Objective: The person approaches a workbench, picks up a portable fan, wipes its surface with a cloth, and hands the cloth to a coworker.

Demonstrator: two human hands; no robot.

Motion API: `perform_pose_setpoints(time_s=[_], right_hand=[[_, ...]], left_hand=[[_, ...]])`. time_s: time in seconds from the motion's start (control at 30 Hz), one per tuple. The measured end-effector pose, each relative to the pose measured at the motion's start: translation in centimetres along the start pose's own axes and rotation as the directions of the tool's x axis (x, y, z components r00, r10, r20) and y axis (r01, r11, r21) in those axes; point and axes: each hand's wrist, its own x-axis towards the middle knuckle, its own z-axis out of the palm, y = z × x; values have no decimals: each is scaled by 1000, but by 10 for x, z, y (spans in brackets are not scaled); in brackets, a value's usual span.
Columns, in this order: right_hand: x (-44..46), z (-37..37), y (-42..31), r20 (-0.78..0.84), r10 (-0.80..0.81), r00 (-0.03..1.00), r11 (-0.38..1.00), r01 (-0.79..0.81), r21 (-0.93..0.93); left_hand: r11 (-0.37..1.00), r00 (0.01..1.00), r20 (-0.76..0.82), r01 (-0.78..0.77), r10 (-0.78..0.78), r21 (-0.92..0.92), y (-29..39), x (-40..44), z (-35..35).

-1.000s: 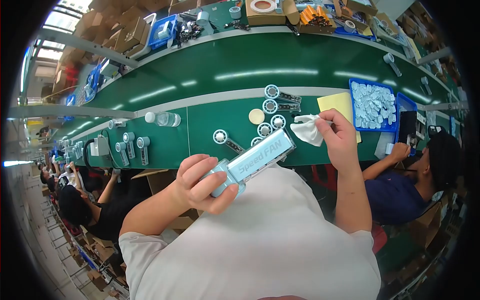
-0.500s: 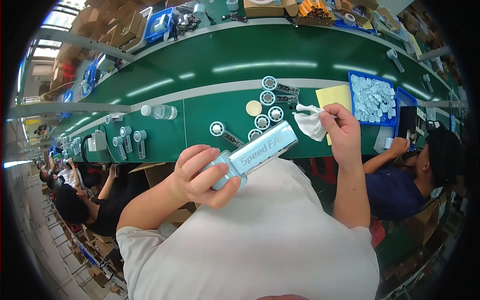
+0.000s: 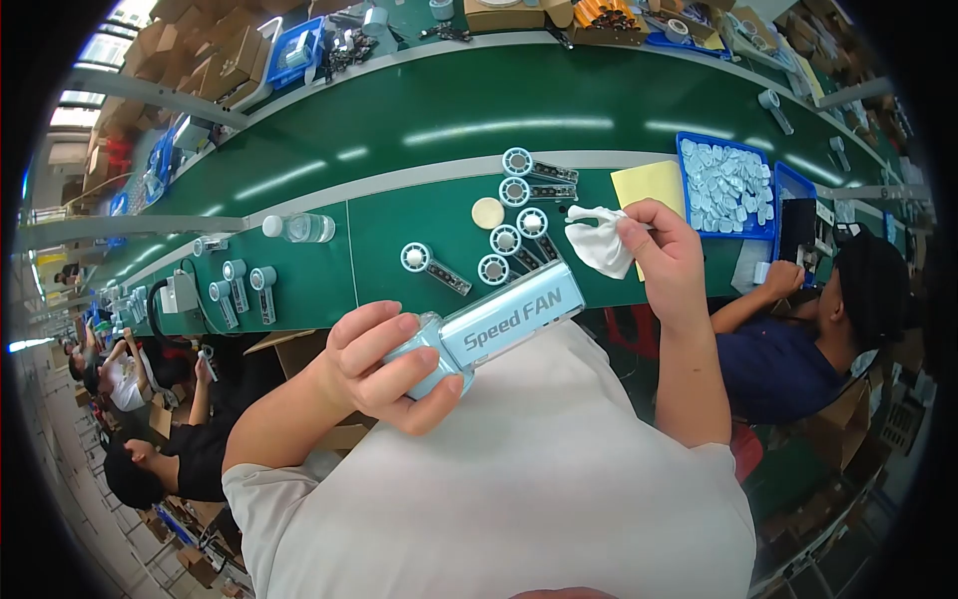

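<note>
The left hand (image 3: 392, 366), fingers curled closed, grips the "Speed FAN" handheld fan (image 3: 514, 321) at the frame's centre. The right hand (image 3: 663, 252) pinches a white cloth (image 3: 602, 246), right of centre, near 6 unfinished fan units (image 3: 506, 240).

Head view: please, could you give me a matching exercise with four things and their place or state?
1. crumpled white cloth
2. clear plastic bottle with white cap
3. pale blue "Speed FAN" device
4. blue rectangular tray

A. held in left hand
B. full of pale blue pieces
C. held in right hand
D. on green table, left of both hands

Right pairs: 1-C, 2-D, 3-A, 4-B
</note>
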Motion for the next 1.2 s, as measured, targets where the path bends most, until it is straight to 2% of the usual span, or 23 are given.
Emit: perform_pose_setpoints(time_s=[0.13, 0.27, 0.33, 0.37, 0.4, 0.47, 0.6, 0.7, 0.77, 0.83, 0.87, 0.93, 0.97, 1.07, 1.13, 1.17, 1.2], right_hand=[[-2, 4, -11, 31, -19, 999, 995, 16, 102], [-13, 11, -42, 237, -293, 926, 954, 299, 13], [-18, 31, -70, 407, -288, 867, 908, 382, -172], [-22, 48, -73, 398, -280, 873, 911, 373, -177], [-23, 65, -75, 514, -292, 807, 850, 465, -248], [-25, 70, -72, 614, -277, 739, 776, 549, -310], [-23, 75, -55, 677, -115, 727, 667, 561, -490], [-3, 38, -28, 620, 140, 772, 725, 346, -595], [5, 5, -8, 505, 281, 816, 685, 198, -701], [1, -13, 7, 384, 281, 879, 770, 32, -637], [-3, -17, 13, 402, 273, 874, 775, 47, -630], [-12, -20, 22, 266, 287, 920, 902, -167, -398], [-15, -15, 27, 281, 281, 917, 906, -157, -394], [-21, -5, 39, 268, 326, 907, 903, -215, -372], [-21, -3, 38, 259, 340, 904, 899, -233, -370], [-22, -1, 37, 269, 346, 899, 895, -231, -380], [-23, 1, 35, 281, 353, 893, 892, -230, -390]], left_hand=[[999, 1000, 10, -23, 24, -29, -1, 1, -3], [999, 996, 82, -23, 25, -31, 2, 3, -2], [998, 994, 99, -53, 56, -34, 4, 3, -1], [996, 991, 106, -83, 87, -42, 5, 5, 0], [992, 987, 110, -116, 120, -50, 6, 7, 2], [986, 981, 110, -153, 160, -70, 9, 9, 4], [983, 970, 170, -163, 175, -80, 16, 2, -5], [990, 971, 203, -108, 125, -93, 15, -8, -12], [983, 969, 233, 115, -81, -140, 9, -14, -16], [894, 907, 232, 399, -352, -203, 7, -21, -16], [897, 904, 233, 403, -358, -183, 7, -23, -14], [713, 759, 201, 651, -619, -262, 9, -24, -10], [716, 757, 197, 654, -623, -246, 10, -22, -11], [404, 516, 397, 851, -759, -335, 12, -10, -17], [283, 429, 463, 892, -776, -353, 14, -7, -13], [2, 304, 533, 870, -790, -492, 15, -8, -9], [-279, 188, 617, 766, -764, -579, 15, -10, -6]])
